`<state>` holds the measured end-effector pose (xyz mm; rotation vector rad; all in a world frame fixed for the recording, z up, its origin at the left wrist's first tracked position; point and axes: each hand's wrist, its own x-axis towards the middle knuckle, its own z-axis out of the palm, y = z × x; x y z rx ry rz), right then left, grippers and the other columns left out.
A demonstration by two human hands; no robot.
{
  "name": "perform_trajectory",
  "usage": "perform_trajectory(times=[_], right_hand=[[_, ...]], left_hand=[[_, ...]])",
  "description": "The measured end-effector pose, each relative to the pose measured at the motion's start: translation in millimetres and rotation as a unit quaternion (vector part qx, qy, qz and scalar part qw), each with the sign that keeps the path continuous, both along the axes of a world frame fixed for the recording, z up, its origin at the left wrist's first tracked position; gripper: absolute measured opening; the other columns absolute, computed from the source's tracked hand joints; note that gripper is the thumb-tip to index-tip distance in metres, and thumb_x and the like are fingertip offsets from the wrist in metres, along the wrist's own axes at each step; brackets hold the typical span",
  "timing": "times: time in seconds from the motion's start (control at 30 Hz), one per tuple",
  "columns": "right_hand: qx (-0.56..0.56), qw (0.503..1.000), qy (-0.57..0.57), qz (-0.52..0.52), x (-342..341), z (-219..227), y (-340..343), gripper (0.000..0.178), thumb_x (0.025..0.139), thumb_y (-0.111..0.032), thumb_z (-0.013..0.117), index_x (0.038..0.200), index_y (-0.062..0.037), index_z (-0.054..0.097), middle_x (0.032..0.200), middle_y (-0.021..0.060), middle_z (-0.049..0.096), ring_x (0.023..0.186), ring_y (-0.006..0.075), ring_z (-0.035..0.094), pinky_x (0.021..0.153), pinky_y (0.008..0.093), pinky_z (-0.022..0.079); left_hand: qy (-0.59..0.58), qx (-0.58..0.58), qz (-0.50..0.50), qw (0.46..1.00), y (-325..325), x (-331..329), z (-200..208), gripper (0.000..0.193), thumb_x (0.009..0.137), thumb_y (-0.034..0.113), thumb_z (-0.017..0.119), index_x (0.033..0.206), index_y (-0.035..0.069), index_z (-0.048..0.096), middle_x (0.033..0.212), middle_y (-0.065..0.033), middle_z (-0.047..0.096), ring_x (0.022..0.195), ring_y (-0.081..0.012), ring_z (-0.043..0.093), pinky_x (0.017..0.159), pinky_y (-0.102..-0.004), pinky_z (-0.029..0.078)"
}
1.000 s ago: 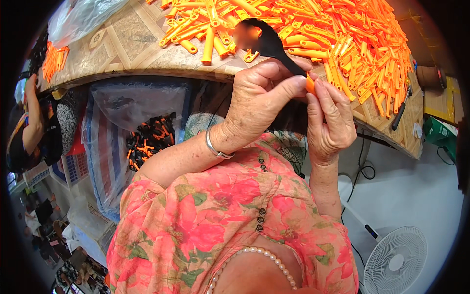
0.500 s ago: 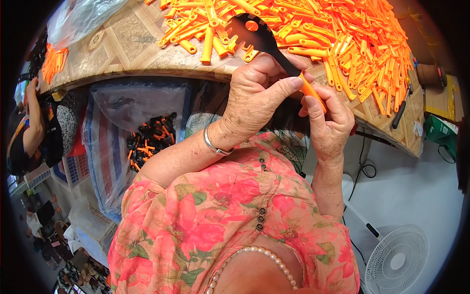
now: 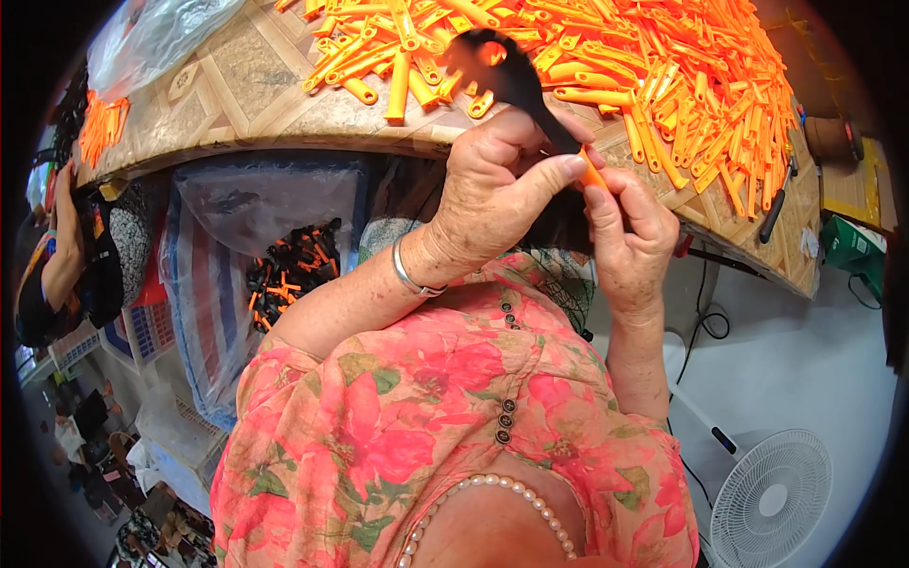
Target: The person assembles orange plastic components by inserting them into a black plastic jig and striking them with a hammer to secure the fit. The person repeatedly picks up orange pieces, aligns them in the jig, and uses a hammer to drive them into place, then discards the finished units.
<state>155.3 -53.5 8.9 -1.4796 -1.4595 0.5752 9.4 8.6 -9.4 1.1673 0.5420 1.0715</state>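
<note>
Between my hands is a black spaghetti server with an orange handle, over the table's near edge. Its toothed head, with a round hole, points up and left and is blurred. My left hand is closed around the black neck, the thumb pressed near where black meets orange. With thumb and fingers, my right hand pinches the orange handle, hiding most of its lower end. Just beyond the server's head lies a large heap of loose orange handles.
A lined bin left of my lap holds black-and-orange pieces. Clear plastic film and a small orange bunch lie on the table's left. A black-handled tool sits at the right edge, a white fan below. Another person's arm shows far left.
The server's head has blurred with motion and shifted slightly. My right hand has moved a little left, toward my left hand, and less of the orange handle shows. Both hands keep their hold.
</note>
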Motion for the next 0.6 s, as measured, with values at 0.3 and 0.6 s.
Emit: perform_trajectory(times=[0.3, 0.6], right_hand=[[0.240, 0.926, -0.271, 0.111, 39, 14, -1, 0.023, 0.074, -0.012, 0.075, 0.095, -0.0044, 0.069, 0.082, 0.0068, 0.065, 0.074, 0.0219, 0.063, 0.063, 0.0318, 0.051], [0.261, 0.869, -0.396, 0.140, 61, -8, 12, 0.038, 0.070, -0.010, 0.066, 0.109, -0.0076, 0.067, 0.104, 0.0054, 0.067, 0.098, 0.0233, 0.064, 0.084, 0.0375, 0.053]], left_hand=[[-0.080, -0.292, -0.333, 0.893, 15, -32, 5, 0.059, 0.096, 0.041, 0.051, 0.123, -0.011, 0.050, 0.097, -0.0253, 0.066, 0.086, -0.0279, 0.069, 0.070, -0.0296, 0.059], [-0.006, -0.312, -0.368, 0.876, 5, -24, 2, 0.034, 0.094, 0.020, 0.054, 0.113, -0.008, 0.055, 0.072, -0.0121, 0.064, 0.046, -0.0116, 0.057, 0.042, -0.0208, 0.046]])
